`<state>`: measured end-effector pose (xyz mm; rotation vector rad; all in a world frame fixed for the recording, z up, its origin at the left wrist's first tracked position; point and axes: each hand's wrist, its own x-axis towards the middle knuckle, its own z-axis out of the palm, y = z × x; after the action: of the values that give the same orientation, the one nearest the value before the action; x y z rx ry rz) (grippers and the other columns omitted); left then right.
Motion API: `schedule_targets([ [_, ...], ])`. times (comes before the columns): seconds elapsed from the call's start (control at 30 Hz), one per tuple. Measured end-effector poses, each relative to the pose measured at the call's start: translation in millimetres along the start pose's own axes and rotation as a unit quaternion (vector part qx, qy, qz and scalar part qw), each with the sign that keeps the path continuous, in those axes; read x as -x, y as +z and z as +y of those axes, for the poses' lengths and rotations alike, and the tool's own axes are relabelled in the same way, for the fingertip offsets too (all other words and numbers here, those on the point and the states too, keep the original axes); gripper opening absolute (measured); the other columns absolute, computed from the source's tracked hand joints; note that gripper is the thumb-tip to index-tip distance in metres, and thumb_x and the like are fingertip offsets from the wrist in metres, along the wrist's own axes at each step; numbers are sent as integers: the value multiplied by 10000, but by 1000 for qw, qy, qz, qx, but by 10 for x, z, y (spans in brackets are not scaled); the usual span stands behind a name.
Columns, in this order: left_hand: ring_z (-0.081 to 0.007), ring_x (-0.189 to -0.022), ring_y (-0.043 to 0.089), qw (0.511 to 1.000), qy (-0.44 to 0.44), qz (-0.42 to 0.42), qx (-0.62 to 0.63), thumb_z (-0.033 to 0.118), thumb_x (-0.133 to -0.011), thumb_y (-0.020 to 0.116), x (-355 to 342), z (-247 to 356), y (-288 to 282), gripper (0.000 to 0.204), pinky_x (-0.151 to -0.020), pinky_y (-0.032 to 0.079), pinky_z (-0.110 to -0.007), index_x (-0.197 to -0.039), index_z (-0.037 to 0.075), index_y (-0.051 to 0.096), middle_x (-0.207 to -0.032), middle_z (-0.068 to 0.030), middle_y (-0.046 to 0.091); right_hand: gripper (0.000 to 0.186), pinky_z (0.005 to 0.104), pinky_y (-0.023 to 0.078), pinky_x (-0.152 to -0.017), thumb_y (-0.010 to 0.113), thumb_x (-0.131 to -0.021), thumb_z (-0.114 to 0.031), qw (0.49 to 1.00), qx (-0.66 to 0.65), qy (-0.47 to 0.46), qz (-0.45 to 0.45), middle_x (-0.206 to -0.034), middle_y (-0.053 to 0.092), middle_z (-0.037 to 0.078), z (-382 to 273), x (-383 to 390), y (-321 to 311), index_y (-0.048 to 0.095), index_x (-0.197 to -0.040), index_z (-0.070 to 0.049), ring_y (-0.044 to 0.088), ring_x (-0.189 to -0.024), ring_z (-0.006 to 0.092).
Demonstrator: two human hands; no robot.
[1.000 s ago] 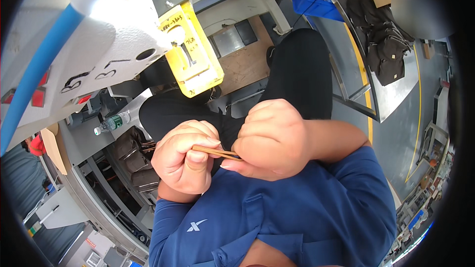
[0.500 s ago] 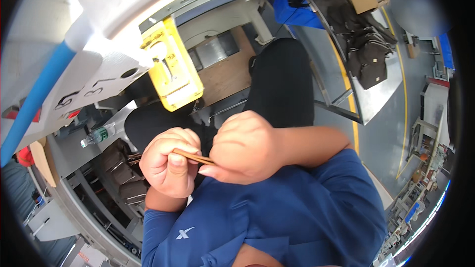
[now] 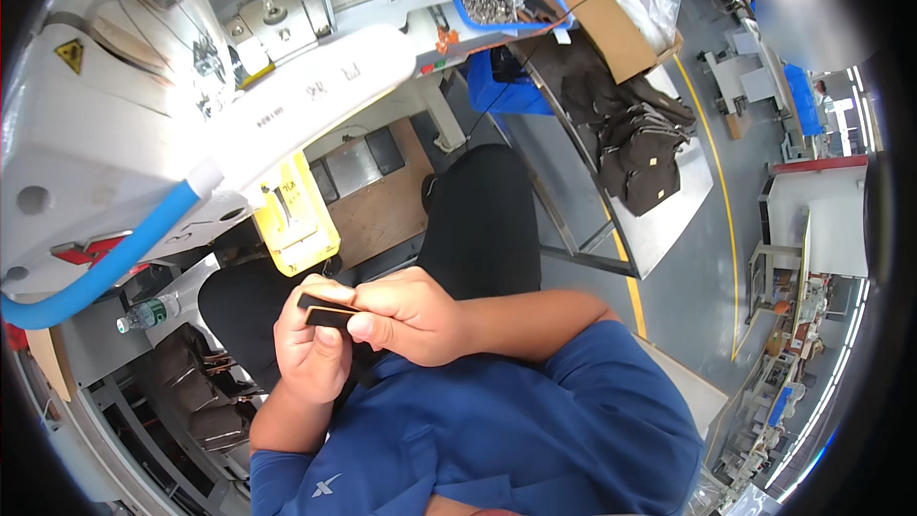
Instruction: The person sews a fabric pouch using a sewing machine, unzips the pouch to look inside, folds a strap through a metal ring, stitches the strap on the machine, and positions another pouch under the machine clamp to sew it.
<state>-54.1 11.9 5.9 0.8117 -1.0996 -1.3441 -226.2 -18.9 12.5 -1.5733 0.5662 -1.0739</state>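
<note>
Above my lap, both hands grip a small dark strip (image 3: 329, 317) with tan edges, perhaps leather. It looks folded or made of two layers, which stand slightly apart at the end facing left. My left hand (image 3: 308, 352) is closed around its left part, with the thumb below. My right hand (image 3: 413, 313) pinches the other end between thumb and fingers, and hides that end. Just beyond my hands is a yellow tray (image 3: 323, 241).
A white machine (image 3: 95, 162) with a blue tube (image 3: 143, 242) stands at the left. Dark bags (image 3: 642, 158) lie on a metal-framed table (image 3: 669, 229) at the right. Far ahead are a blue tray of metal pieces (image 3: 521, 24) and a blue bin (image 3: 506, 86). A bottle (image 3: 148, 313) lies at left.
My view has shifted, bringing more of the machine and the blue tray into sight. My hands have turned the strip so its dark face shows; before, mostly its tan edge was visible.
</note>
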Motion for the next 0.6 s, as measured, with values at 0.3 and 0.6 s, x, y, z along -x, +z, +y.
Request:
schedule_targets([
  [0.3, -171, -653, 654, 996, -67, 52, 32, 237, -1068, 568, 27, 6, -219, 217, -597, 571, -284, -1081, 21, 553, -930, -151, 670, 229, 372, 541, -684, 714, -907, -235, 864, 413, 75, 277, -775, 704, 145, 621, -932, -1627, 719, -927, -7, 701, -727, 286],
  [0.6, -84, -756, 659, 968, -195, -18, -159, 93, -963, 709, 105, 70, -157, 150, -693, 535, -242, -1064, -14, 681, -889, -66, 712, 171, 519, 563, -873, 664, -853, -129, 669, 667, 253, 208, -973, 719, 285, 1273, -1427, -3191, 730, -931, 9, 704, -972, 456],
])
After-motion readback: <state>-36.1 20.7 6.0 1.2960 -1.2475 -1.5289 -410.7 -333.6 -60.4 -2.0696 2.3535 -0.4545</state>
